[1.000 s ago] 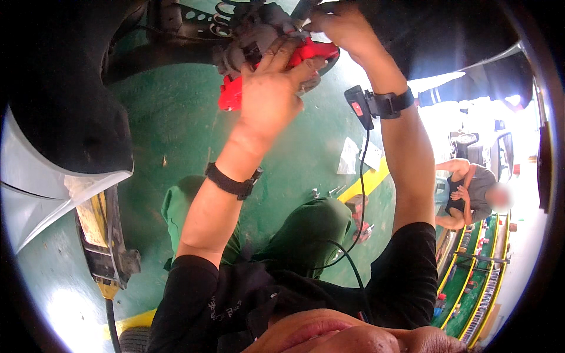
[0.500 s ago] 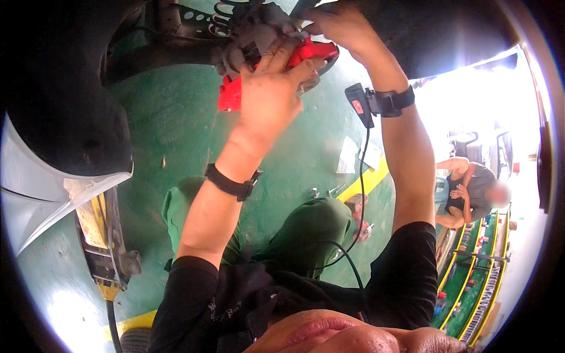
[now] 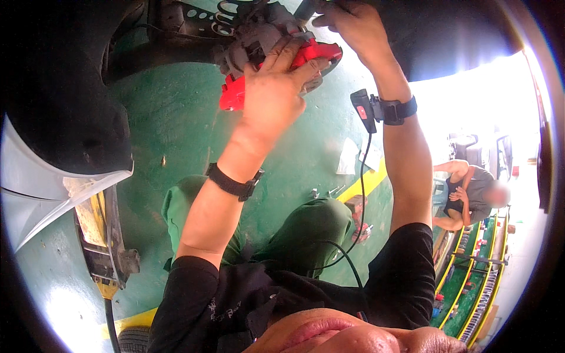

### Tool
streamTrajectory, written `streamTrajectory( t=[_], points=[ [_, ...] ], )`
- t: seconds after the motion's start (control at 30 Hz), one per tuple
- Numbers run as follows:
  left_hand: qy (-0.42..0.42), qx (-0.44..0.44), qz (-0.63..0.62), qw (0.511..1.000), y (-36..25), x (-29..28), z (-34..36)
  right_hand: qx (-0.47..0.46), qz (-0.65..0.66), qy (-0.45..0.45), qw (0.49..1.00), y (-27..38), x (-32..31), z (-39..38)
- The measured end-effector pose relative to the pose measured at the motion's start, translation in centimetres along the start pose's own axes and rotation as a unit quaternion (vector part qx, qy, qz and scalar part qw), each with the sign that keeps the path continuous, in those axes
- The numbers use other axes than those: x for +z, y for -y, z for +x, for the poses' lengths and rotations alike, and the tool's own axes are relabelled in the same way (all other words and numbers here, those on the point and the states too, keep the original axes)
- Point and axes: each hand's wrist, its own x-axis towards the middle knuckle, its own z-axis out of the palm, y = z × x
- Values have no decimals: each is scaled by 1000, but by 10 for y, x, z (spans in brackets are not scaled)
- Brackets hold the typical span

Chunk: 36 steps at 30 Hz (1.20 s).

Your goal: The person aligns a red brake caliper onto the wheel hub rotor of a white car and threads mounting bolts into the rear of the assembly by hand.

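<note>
Up under the vehicle, a red brake caliper [image 3: 234,93] sits against the dirty grey wheel hub assembly [image 3: 253,41]. My left hand [image 3: 273,88] is wrapped over the caliper, with its fingers spread across the red body and its palm hiding the middle. To the right and higher, my right hand [image 3: 353,29] has its fingers curled beside a short dark cylindrical part [image 3: 305,10] near the top edge. Whatever lies inside those fingers is hidden. A strap goes round each of my forearms, and the right one carries a small black box [image 3: 363,110] with a cable.
A jack [image 3: 103,235] with yellow parts stands at left, below a pale body panel [image 3: 65,200]. On the green floor lie small metal parts [image 3: 335,191] and a plastic bag [image 3: 347,157]. At right, a person [image 3: 471,188] sits near a yellow-edged rack [image 3: 474,276].
My right hand has shifted slightly to the right and its fingers are more curled. My left hand stays on the caliper, which has moved a little to the right with it.
</note>
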Motion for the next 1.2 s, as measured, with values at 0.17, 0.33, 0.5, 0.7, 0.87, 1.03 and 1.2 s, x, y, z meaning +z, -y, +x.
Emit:
streamTrajectory(
  t=[0.17,0.33,0.5,0.7,0.87,1.03,1.2],
  points=[
    [17,9,40,999,1,-3,1,-85,-61,10,995,-13,6,-1],
    [3,5,29,1000,-2,-2,1,-71,111,-14,991,-23,11,1],
    [6,3,49,999,-2,-2,1,-63,55,62,995,-37,14,2],
    [12,9,22,1000,1,1,-1,-113,-107,-26,987,-36,18,3],
    [26,0,49,998,1,-4,-2,-61,8,11,998,-24,12,1],
    [16,10,40,999,-1,-5,3,-58,-126,35,990,-34,16,4],
    [4,47,12,999,-15,6,2,-357,-436,94,821,-129,37,46]
  ],
)
